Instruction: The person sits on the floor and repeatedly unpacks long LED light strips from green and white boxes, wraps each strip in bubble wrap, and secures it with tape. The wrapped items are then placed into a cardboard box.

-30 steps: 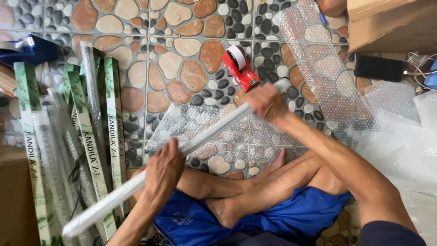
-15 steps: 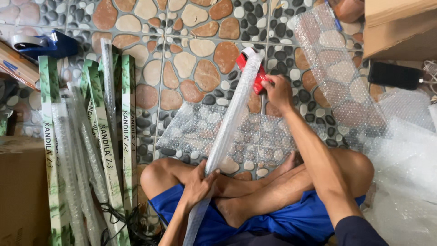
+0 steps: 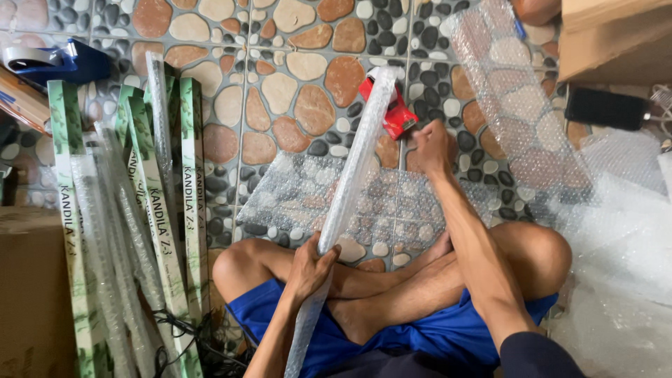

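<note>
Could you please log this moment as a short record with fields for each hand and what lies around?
left hand: grips the bubble-wrapped long box
right hand: on the red tape dispenser
under the box: bubble wrap sheet on the pebble-pattern floor
left side: green long boxes, some wrapped
right side: loose bubble wrap
posture: seated cross-legged

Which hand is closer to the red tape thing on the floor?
The right hand. It reaches out right beside the red tape dispenser, maybe touching it. The left hand is far back near the legs, gripping the long bubble-wrapped tube.
</note>
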